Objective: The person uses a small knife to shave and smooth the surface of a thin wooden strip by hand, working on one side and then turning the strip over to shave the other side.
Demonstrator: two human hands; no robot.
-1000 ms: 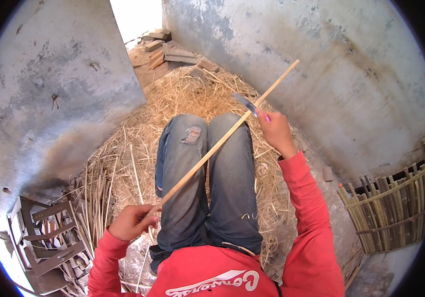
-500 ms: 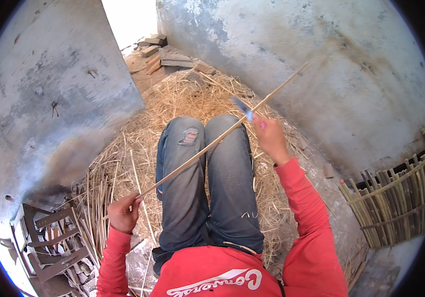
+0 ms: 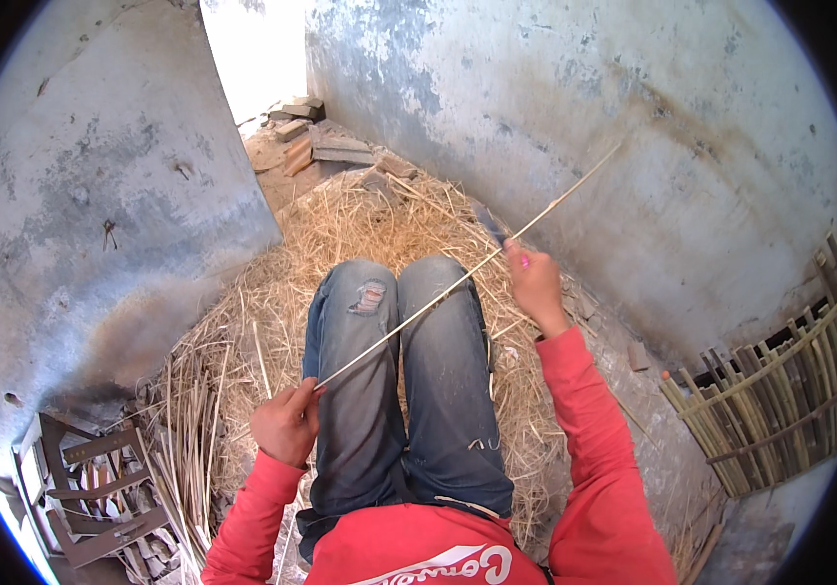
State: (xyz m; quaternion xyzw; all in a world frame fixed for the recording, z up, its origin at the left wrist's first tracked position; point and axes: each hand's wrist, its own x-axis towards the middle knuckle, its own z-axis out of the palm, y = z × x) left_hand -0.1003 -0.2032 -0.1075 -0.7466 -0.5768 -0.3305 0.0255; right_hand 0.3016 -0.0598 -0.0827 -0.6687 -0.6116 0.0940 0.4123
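loose straw point(image 3: 340, 219) lies around my jeans point(image 3: 355, 390); a thin pale strip point(image 3: 477, 268) slants above them, its near end pinched in my left hand point(image 3: 287, 424); my right hand point(image 3: 538, 288) grips a knife point(image 3: 489, 224) that crosses the strip beyond its middle.

Straw point(image 3: 360, 216) lies between stained walls point(image 3: 555, 88), with bricks point(image 3: 301, 109) beyond it near a bright opening point(image 3: 258, 49). A brown frame point(image 3: 101, 488) sits at the left, a slat panel point(image 3: 770, 409) at the right.
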